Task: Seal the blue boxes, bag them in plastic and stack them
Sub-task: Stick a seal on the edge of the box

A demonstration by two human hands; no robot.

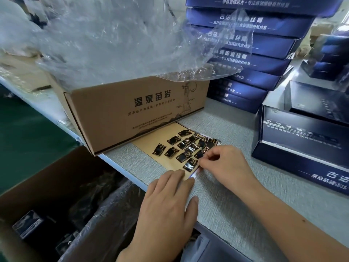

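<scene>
Stickers (182,147), dark and glossy, lie scattered on a tan backing sheet (149,141) on the grey desk (236,195), just ahead of both hands. The left hand (168,203) lies flat with straight fingers, pressing on the near corner of the backing sheet. The right hand (226,167) is just beside it, fingers curled, thumb and forefinger drawn together at the edge of the nearest sticker (190,165); it seems to pinch that sticker's corner, though the fingertips hide the contact itself. Beyond the sheet stands a closed brown cardboard box (132,110) printed with Chinese characters, and a heap of clear plastic bags (113,38) rests on top of it, spilling toward the right. Farther ahead and to the right of the hands rises a tall stack of blue boxes (256,59), its lower part partly veiled by the plastic. Right of the right hand, well apart from it, sits an open blue box (306,142) with its lid flap up. Left of the left hand, below the desk edge, an open carton (43,178) holds dark packets.
</scene>
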